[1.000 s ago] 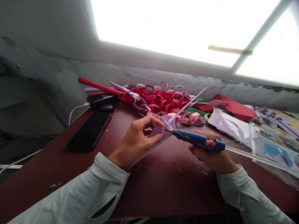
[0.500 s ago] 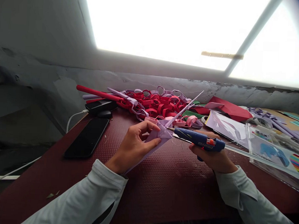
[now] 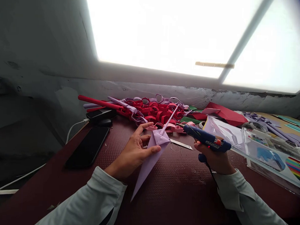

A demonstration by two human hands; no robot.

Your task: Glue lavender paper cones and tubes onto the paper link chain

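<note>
Between the thumb and fingers of my left hand [image 3: 130,154] is a folded lilac paper piece [image 3: 151,160], long and pointed toward me, with a thin rolled stem at its far end. My index finger is lifted off the paper. My right hand [image 3: 217,158] grips a blue hot glue gun [image 3: 206,137], its nozzle pointing left and standing apart from the paper. A small red light shows on the gun. On the table beyond the paper lies a flat metal blade [image 3: 180,144].
A heap of red and lilac paper chains [image 3: 152,109] lies along the wall. At left are a black phone [image 3: 88,148] and a black mouse [image 3: 104,122]. Plastic packets [image 3: 269,154] and red folded paper [image 3: 225,114] cover the right side of the maroon table [image 3: 181,193].
The glue gun has moved right, away from the paper. My left index finger has lifted and the paper has turned, showing its long point. The blade now shows more fully.
</note>
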